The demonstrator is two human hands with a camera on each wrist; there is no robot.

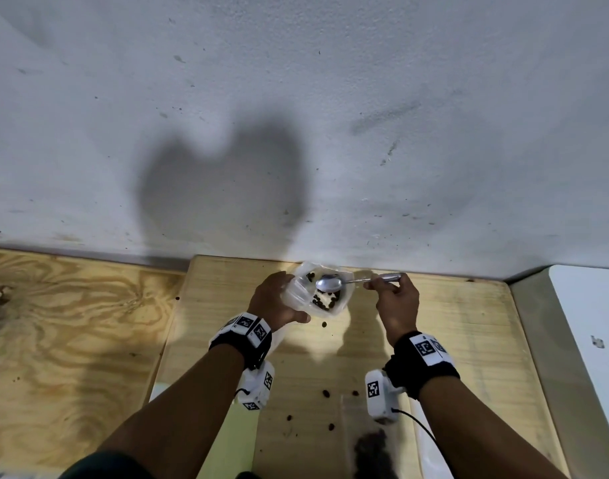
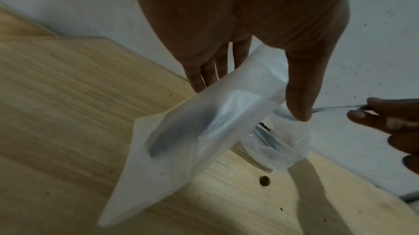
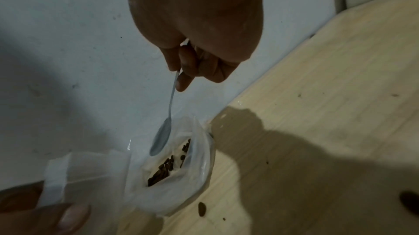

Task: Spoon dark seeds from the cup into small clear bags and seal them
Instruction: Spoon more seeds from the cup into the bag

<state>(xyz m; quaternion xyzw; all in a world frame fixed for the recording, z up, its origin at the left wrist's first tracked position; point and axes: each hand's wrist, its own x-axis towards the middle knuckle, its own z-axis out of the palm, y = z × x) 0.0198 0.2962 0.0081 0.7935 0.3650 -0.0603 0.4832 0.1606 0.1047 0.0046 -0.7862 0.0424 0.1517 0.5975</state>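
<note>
Left hand gripping small clear plastic bag open, right hand pinching silver metal spoon; best tipped low inside, mouth wide

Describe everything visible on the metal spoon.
The slim silver metal spoon has a long thin handle and an oval bowl that looks empty. The right hand pinches the handle's far end. It lies about level in the head view, its bowl at the open mouth of the small clear plastic bag, above the dark seeds inside. Whether it touches the plastic is unclear.
</note>
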